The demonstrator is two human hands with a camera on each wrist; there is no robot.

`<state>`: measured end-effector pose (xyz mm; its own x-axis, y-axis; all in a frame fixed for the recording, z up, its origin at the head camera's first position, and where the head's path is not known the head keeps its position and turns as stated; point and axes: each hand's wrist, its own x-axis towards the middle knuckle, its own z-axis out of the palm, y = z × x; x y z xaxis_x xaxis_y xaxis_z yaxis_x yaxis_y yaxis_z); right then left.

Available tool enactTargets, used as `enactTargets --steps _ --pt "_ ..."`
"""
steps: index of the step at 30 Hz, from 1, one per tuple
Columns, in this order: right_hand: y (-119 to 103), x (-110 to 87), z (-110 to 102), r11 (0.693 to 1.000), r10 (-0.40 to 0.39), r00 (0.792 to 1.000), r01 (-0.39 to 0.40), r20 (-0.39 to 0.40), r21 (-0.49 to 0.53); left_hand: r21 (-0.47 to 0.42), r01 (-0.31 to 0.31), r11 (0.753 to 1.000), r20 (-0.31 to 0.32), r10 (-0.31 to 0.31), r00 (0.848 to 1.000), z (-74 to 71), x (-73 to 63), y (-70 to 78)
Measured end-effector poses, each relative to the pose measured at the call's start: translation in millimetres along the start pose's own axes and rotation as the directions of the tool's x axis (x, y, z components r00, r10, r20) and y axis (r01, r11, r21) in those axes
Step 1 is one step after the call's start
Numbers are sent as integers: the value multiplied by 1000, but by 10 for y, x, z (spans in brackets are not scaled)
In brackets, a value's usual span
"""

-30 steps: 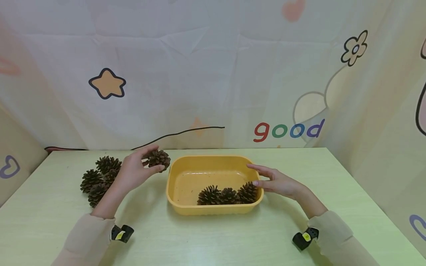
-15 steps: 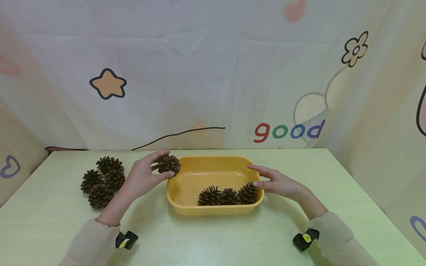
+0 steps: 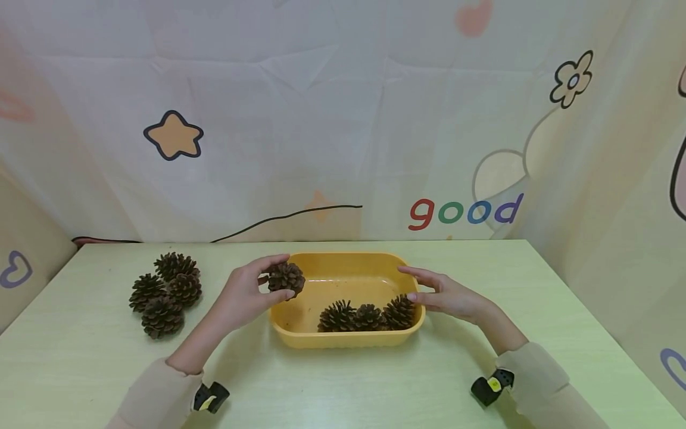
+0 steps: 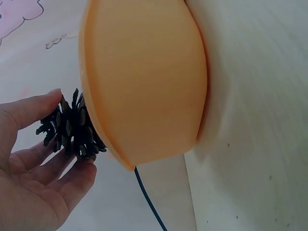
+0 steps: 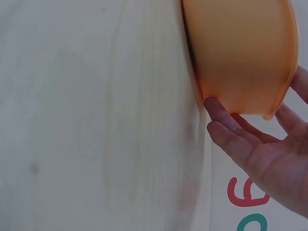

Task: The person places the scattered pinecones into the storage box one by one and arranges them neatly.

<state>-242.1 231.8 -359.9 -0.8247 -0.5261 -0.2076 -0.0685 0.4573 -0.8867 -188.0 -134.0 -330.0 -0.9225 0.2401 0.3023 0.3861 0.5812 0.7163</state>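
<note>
Held pinecone [image 3: 286, 280], brown, open-scaled, perhaps roundish

A brown pine cone [image 3: 286, 280], its scales spread wide, is pinched between the thumb and fingers of the left hand [image 3: 249, 296], held up over the left end of a glossy yellow basin [image 3: 343, 340]. The basin, oblong with rounded corners, sits upright on the counter [image 3: 343, 387], the right hand [image 3: 447, 295] gripping its right end, and three pine cones [image 3: 368, 317] lie in a row along its near wall, toward the right. Four more pine cones [image 3: 184, 290] cluster together on the counter, left of the basin and apart from it.
</note>
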Motion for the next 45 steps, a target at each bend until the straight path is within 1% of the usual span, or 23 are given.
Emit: enactTargets --steps 5,9,15,23,29,33,39,43,45 --pt "4 -3 2 1000 3 1000 -3 -3 0 34 4 999 11 -4 1000 62 -18 3" --pt "7 -4 4 1000 3 1000 -3 -5 2 49 18 999 26 -19 999 110 -32 -13" --pt "16 -4 2 1000 1 1000 -1 -4 5 29 38 999 62 -40 997 165 -62 -32" --pt "13 -10 5 1000 4 1000 -3 -4 3 19 17 1000 125 -19 992 224 -65 -55" --pt "5 -19 8 1000 0 1000 0 -2 6 60 -16 998 197 4 980 246 -49 -45" --pt "-2 -23 8 1000 0 1000 0 1 11 89 -24 996 237 3 971 248 -31 -38" --pt "-6 -22 0 1000 -6 1000 6 10 7 146 -28 989 288 -16 958 243 4 -10" --pt "-11 -18 0 1000 0 1000 0 13 18 160 -27 987 320 -25 947 243 26 -14" --pt "-14 -19 2 1000 0 1000 0 13 16 164 -39 986 333 -18 943 244 38 -20"
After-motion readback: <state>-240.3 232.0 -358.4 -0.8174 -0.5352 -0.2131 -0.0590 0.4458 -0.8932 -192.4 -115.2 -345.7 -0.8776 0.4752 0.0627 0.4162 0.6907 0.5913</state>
